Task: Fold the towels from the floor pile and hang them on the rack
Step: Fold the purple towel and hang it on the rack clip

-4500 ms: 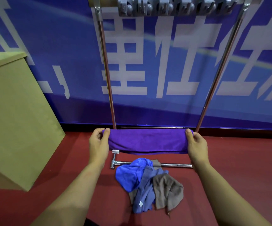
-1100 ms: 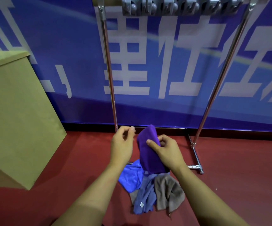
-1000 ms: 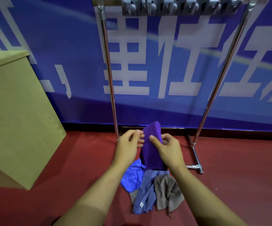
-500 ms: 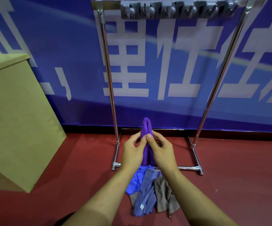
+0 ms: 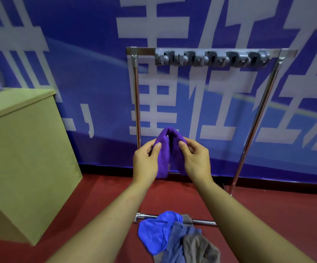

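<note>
A loose pile of towels (image 5: 174,238), blue, grey-blue and taupe, lies on the red floor (image 5: 267,215) across the rack's near foot bar (image 5: 201,222), waiting its turn. Above it, the left hand (image 5: 146,162) and right hand (image 5: 196,161) each pinch one side of a folded purple towel (image 5: 168,149), arched like a saddle, apparently ready to straddle a rail. Beyond stands the chrome rack (image 5: 210,54), its top bar bare. No container is in sight.
</note>
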